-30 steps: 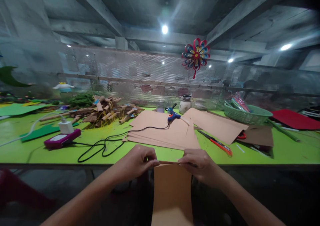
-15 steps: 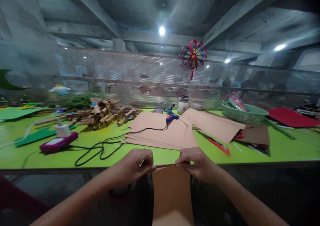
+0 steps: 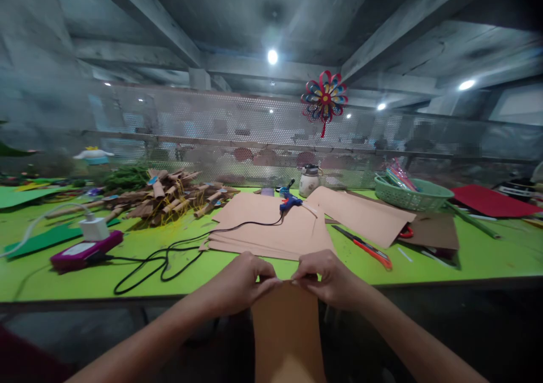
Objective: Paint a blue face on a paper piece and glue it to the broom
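Observation:
Between my hands hangs a strip of brown kraft paper (image 3: 287,329), its top edge at the table's front edge and its lower part reaching toward me. My left hand (image 3: 250,281) pinches that top edge between thumb and fingers. Close beside it, my right hand (image 3: 326,278) pinches the same edge. A small gap separates the two thumbs. Just beyond my hands lies a stack of brown paper sheets (image 3: 254,230), with a blue hot glue gun (image 3: 291,202) on top.
A purple power strip (image 3: 87,250) with a white plug and black cord sits at left. Rolled paper sticks (image 3: 169,199) pile behind it. At right lie an orange utility knife (image 3: 369,252), more brown paper (image 3: 365,216) and a green basket (image 3: 416,195). A jar (image 3: 309,180) stands at the back.
My left hand has slid to the right along the paper's top edge, closer to my right hand. The view has shifted slightly.

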A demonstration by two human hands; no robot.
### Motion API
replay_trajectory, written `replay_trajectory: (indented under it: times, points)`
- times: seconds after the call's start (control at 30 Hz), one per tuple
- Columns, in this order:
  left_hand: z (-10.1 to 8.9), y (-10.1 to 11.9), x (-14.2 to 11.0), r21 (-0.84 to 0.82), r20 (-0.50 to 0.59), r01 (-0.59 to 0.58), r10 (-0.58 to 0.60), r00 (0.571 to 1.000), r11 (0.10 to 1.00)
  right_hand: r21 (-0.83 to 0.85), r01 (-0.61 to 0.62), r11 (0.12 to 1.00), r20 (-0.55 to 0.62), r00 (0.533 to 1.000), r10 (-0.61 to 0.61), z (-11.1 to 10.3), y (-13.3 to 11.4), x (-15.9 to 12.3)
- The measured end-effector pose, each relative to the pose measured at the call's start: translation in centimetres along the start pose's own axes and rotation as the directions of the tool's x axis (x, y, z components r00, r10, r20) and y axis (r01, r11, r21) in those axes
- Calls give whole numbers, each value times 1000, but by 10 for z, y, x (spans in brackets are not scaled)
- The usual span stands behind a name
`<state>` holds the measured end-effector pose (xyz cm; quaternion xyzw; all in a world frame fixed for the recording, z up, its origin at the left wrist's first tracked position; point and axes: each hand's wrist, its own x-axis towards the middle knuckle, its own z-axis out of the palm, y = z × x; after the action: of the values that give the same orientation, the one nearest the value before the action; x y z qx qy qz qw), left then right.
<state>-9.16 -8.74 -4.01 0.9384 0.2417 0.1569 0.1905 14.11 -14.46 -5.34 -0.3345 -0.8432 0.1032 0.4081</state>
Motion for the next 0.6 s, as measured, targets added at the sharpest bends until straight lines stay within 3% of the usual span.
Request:
replay_trajectory:
  times: [0.1,0.23,0.4,0.6]
  points:
    - [10,-8,6,38,-40,-44,45,998,998,37,-97,995,26,995,96,-2,6,-3]
    - [12,-18,11,74,-56,-124,128,990,990,94,-304,948,71,952,299,-11,16,-6]
    - [5,-32,22,71,0,-193,193,981,979,103,-288,952,135,952,274,-21,25,1]
    - [6,-56,34,82,22,-194,193,981,978,150,-351,924,213,925,316,-23,46,13]
